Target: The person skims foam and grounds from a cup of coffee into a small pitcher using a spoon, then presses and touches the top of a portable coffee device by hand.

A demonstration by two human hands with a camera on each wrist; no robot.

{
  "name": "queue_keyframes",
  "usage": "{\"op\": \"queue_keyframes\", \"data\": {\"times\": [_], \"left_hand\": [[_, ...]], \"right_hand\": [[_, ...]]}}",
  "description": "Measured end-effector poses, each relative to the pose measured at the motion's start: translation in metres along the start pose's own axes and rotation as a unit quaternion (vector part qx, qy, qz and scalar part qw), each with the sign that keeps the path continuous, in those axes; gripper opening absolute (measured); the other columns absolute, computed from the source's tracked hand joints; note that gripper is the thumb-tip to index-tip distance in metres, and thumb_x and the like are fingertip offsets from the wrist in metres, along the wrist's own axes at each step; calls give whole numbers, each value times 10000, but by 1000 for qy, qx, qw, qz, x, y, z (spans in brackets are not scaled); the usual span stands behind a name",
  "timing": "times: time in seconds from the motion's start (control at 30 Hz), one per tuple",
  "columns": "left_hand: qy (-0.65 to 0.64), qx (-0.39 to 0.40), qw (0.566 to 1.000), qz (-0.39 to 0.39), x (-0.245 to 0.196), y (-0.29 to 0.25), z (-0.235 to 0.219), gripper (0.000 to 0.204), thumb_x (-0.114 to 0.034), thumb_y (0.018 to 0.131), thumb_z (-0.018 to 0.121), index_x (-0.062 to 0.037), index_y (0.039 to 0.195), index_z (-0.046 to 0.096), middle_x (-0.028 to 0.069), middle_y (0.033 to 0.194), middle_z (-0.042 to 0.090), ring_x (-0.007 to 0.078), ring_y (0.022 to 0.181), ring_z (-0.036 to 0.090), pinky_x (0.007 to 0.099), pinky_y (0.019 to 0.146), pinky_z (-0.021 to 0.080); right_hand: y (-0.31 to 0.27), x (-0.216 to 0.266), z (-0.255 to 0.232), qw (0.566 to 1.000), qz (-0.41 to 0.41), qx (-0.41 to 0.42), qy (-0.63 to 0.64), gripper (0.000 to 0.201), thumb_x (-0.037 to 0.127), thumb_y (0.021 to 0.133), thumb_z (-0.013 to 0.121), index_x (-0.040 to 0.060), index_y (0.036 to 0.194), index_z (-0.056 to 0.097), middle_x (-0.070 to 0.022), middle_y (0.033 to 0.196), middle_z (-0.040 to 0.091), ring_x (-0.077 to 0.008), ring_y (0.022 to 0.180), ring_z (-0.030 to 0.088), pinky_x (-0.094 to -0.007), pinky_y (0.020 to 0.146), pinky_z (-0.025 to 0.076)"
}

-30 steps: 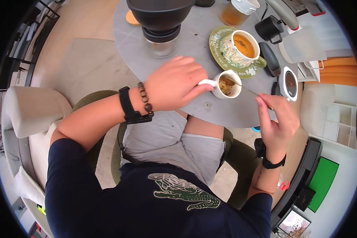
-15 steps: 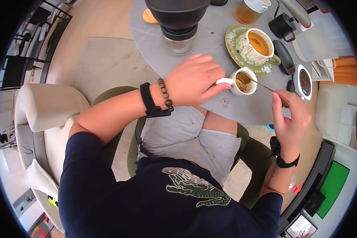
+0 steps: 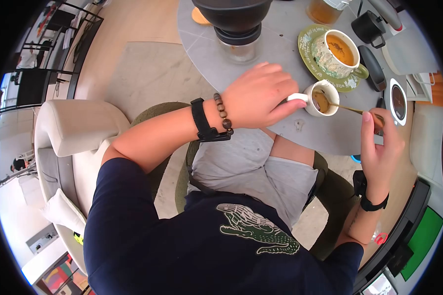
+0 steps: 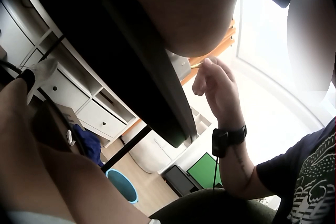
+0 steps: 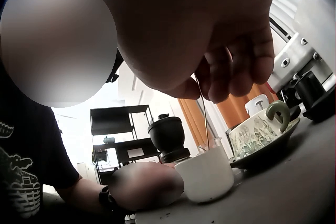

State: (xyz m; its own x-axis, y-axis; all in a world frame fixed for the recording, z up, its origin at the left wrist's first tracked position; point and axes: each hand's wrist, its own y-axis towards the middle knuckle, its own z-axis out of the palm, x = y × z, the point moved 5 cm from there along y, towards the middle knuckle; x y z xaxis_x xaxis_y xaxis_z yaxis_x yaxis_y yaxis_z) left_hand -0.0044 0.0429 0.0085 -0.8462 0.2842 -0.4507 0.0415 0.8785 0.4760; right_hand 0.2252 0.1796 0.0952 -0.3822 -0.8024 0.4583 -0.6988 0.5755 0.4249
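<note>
A small white cup (image 3: 334, 90) with brownish-yellow contents stands near the table's front edge. My left hand (image 3: 263, 96) grips its handle (image 3: 296, 98), the thumb along the top and the other fingers bunched behind. With thumb and fingers, my right hand (image 3: 383, 140) pinches the end of a thin golden spoon (image 3: 350, 108). The spoon slants down over the cup's right rim, its bowl inside among the contents. From the right wrist view, the white cup (image 5: 205, 176) sits upright on the table below my right hand (image 5: 220, 35).
Just behind the cup, a patterned teacup (image 3: 328, 61) of amber tea stands on a green saucer (image 3: 306, 42). A black-topped grinder (image 3: 236, 14) stands at back left. Toward the right lie a round-faced white device (image 3: 398, 102), a black oblong object (image 3: 371, 69) and a black pitcher (image 3: 366, 29).
The whole head view has shifted, so everything appears further right. The spoon has moved about inside the cup and lies flatter now. My left hand has kept its grip on the handle.
</note>
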Motion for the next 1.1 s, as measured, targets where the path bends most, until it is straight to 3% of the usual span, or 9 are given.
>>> {"op": "queue_keyframes", "data": {"times": [0.47, 0.97, 1.03, 1.1], "left_hand": [[-35, 13, 999, -7, -6, 6, -4, 182, -239, 1063, 757, -75, 987, 732, 68, 899, 673, 320, 880, 579, 439, 845, 465], [-5, 11, 1000, -5, -6, 3, -6, 177, -202, 1057, 758, -34, 1001, 745, 75, 877, 657, 308, 834, 569, 424, 783, 473], [-5, 19, 1000, -9, -5, 6, -2, 173, -197, 1056, 757, -32, 1005, 746, 80, 873, 656, 309, 829, 568, 426, 782, 473], [0, 21, 1000, -10, -4, 8, -4, 170, -192, 1055, 757, -29, 1009, 747, 86, 869, 655, 311, 824, 567, 429, 781, 474]], "right_hand": [[7, 8, -9, 999, -51, 0, 3, 128, 90, 1026, 808, 1, 958, 746, -57, 735, 688, -149, 627, 654, -289, 617, 523], [2, 11, -8, 993, -109, -44, -4, 90, 112, 1021, 818, 24, 1033, 807, -64, 764, 730, -164, 617, 665, -292, 586, 520], [5, 5, -6, 996, -86, 8, 33, 97, 120, 1020, 819, 25, 1037, 813, -70, 766, 730, -168, 611, 662, -302, 588, 520], [6, 2, -6, 996, -88, -7, 22, 99, 122, 1020, 817, 26, 1040, 814, -74, 766, 728, -171, 614, 665, -304, 591, 521]]}}
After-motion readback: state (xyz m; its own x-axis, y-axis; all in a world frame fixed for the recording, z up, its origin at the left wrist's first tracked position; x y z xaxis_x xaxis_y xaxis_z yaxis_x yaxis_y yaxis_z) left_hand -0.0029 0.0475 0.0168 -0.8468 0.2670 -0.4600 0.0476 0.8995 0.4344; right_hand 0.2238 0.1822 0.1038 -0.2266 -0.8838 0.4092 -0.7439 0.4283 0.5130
